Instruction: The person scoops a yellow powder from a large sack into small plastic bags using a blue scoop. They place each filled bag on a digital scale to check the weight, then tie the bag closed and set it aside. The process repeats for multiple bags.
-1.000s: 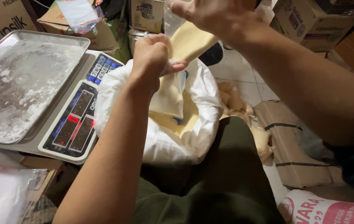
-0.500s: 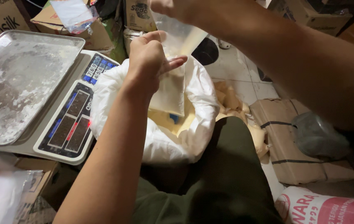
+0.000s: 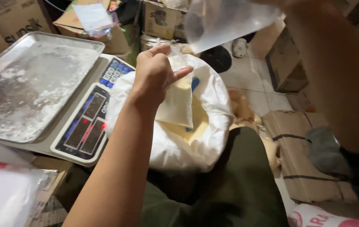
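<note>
My left hand pinches a clear plastic bag just above its fill of pale yellow powder. The filled part hangs inside the mouth of a white sack that holds more of the same powder. The bag's empty clear upper part stretches up to the top edge of the view, where my right hand grips it. That hand is mostly cut off; its forearm runs down the right side.
A digital scale with a powder-dusted metal tray stands left of the sack. Cardboard boxes crowd the back and right. A taped box and a printed sack lie at the right, plastic bags at lower left.
My right hand has risen out of the top of the view, pulling the bag's upper part taut and clear. My left hand stays pinched above the powder.
</note>
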